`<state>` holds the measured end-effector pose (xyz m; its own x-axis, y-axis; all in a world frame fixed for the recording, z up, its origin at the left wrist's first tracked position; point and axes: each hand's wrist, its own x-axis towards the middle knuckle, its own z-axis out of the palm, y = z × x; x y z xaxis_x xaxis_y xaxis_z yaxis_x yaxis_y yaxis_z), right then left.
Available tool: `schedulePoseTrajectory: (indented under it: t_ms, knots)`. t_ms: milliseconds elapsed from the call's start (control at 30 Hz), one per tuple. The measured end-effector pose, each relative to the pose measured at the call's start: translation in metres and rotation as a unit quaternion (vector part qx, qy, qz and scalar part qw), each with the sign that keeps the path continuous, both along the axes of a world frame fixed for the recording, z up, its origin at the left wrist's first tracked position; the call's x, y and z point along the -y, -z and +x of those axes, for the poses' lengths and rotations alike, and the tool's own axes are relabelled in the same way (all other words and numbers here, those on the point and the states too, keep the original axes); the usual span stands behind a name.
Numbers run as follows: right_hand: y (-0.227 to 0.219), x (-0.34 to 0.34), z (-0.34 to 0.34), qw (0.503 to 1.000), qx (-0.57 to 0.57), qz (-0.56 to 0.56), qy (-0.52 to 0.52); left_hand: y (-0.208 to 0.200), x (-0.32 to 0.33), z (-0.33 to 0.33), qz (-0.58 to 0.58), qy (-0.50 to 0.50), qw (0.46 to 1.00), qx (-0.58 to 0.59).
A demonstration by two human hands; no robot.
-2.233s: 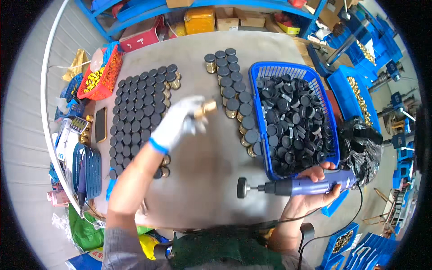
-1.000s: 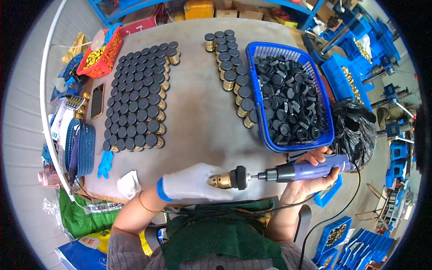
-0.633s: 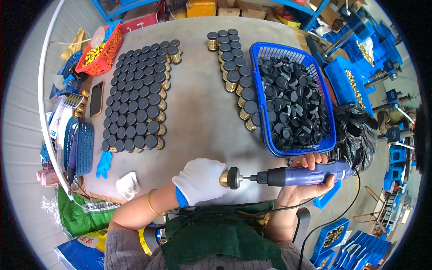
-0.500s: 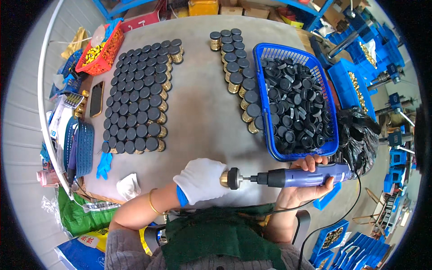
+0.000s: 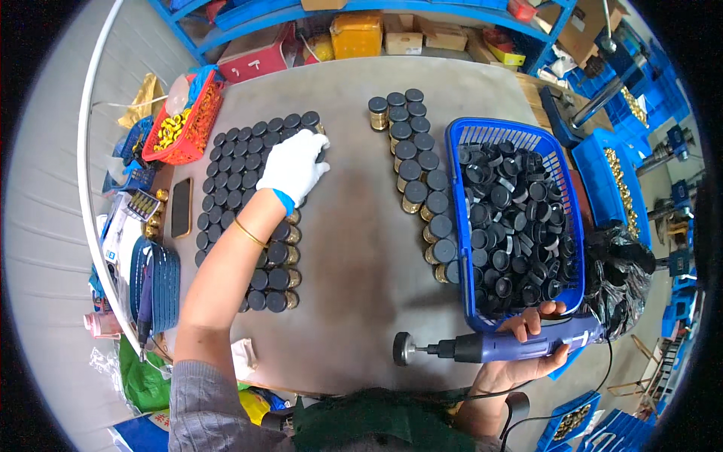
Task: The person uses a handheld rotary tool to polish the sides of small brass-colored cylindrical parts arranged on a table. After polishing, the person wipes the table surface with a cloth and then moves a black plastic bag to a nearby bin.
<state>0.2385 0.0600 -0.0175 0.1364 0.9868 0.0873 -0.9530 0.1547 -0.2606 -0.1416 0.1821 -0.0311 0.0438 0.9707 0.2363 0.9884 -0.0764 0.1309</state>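
My left hand (image 5: pixel 295 167), in a white glove, reaches over the far right part of a block of black-capped brass jars (image 5: pixel 239 162). Its fingers are curled down at the jars; whatever they hold is hidden beneath the glove. At the near right, my bare right hand (image 5: pixel 527 354) is wrapped around a purple electric screwdriver (image 5: pixel 538 340), held level and pointing left. A round black head (image 5: pixel 404 349) sits at the end of its metal shaft, with nothing touching it.
A blue basket (image 5: pixel 457 226) of loose black caps stands at the right, beside a narrower group of capped jars (image 5: pixel 407 151). Left are a red basket (image 5: pixel 169 153), a phone (image 5: pixel 181 207) and a second screwdriver (image 5: pixel 145 290). A black cord trails from the held screwdriver.
My left hand has moved from the screwdriver's tip, carrying a brass jar away, to the far side of the left block. The screwdriver stays in my right hand. The view has tilted upward.
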Motion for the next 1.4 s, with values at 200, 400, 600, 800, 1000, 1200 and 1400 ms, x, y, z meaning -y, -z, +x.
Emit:
schedulePoseTrajectory:
  t_ms: [200,400,600,800,1000,1200,1400]
  knots:
    - [0.001,-0.01,-0.003,1.0,-0.023,-0.017,0.004,0.004,-0.02,0.015,0.024,-0.011,0.993,-0.119]
    - [-0.004,-0.009,-0.008,0.999,-0.022,-0.017,-0.016,-0.006,-0.094,0.057,-0.049,-0.019,0.998,0.03]
    - [-0.009,-0.004,0.007,1.0,-0.014,0.008,0.015,-0.001,-0.074,0.05,-0.051,-0.074,0.967,0.238]
    - [-0.002,-0.007,0.02,0.997,-0.018,-0.01,0.078,-0.021,0.118,0.09,-0.23,-0.048,0.526,0.818]
    - [-0.01,0.01,0.019,0.998,-0.043,-0.025,0.025,-0.024,0.199,0.144,-0.525,0.066,0.648,0.548]
    - [-0.008,0.026,0.018,0.999,0.009,0.043,-0.004,-0.023,0.207,0.169,-0.349,0.097,0.899,0.245]
    - [-0.001,0.033,0.017,0.999,0.035,0.016,0.008,-0.018,0.214,0.175,-0.301,0.066,0.93,0.201]
